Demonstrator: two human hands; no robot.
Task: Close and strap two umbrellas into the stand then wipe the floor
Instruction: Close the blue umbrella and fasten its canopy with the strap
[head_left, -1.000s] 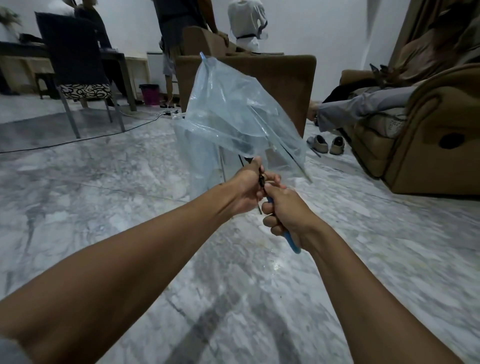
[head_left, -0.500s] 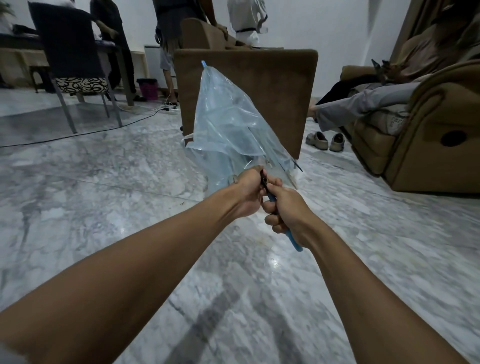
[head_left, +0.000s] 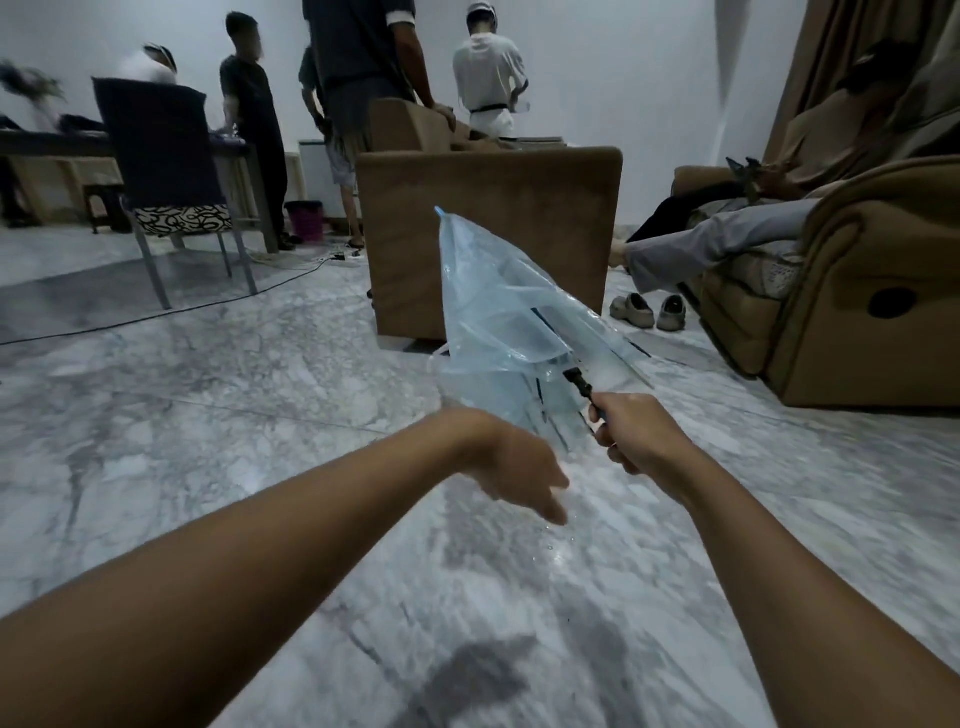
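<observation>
Progress stands at an early stage, judged from the single view. One umbrella (head_left: 498, 322) has its ribs folded in, but the clear bluish canopy (head_left: 483, 280) hangs in loose folds and appears unstrapped; no fastened strap can be made out. The right hand (head_left: 634, 436) wraps around the handle and holds the umbrella in the air above the floor (head_left: 208, 415), tip pointing up and away from the person. The left hand (head_left: 524, 467) holds nothing; its fingers are extended and angled downward, just beside the lower edge of the canopy. The stand, the second umbrella and any wiping cloth are not in view, so strapping, stowing both umbrellas and wiping all appear outstanding. The floor is polished grey-veined marble, and small droplets (head_left: 558, 548) lie on it below the left hand, which suggests the wipe will be needed there. A brown armchair (head_left: 488, 234) stands behind the umbrella, and a recliner (head_left: 857, 291) occupies the right side, with a seated person's legs on it and a pair of shoes (head_left: 647, 312) near its base. A dark chair (head_left: 161, 156), a cable (head_left: 156, 317) across the floor and several standing people (head_left: 358, 62) fill the far left and rear.
</observation>
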